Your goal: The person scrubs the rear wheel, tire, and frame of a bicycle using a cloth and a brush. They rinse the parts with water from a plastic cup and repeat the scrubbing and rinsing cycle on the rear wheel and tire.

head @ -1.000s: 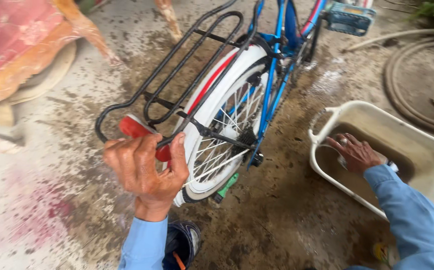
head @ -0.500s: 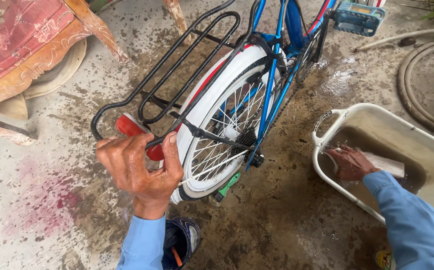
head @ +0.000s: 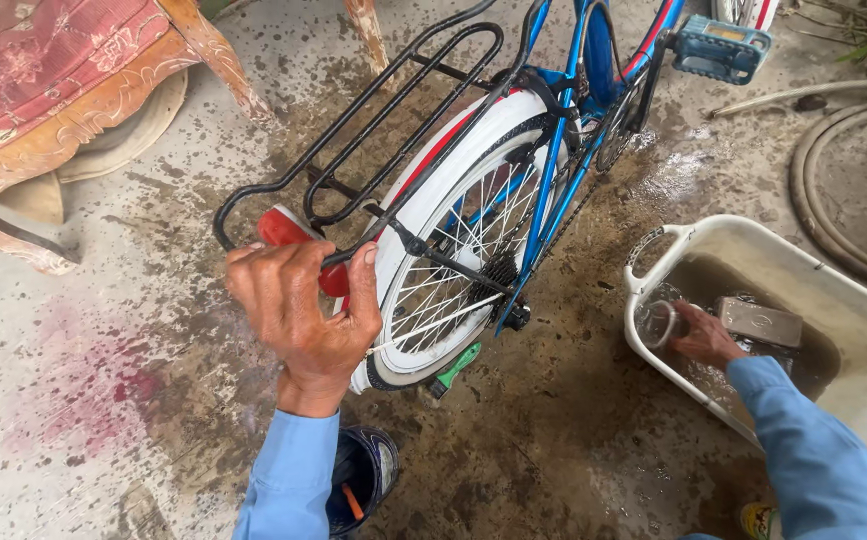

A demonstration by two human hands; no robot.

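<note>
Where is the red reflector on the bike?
In the head view, the red reflector sits left of centre at the back end of the black rear rack, just above the left hand that grips the rack beside the white mudguard.

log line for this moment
left hand: grips rack | right hand: in tub water, by block | bike: upright

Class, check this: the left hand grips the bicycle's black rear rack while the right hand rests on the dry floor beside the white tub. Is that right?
Not quite. The head view shows the right hand dipped in the murky water inside the white tub, not on the floor. The left hand does grip the black rear rack.
</note>
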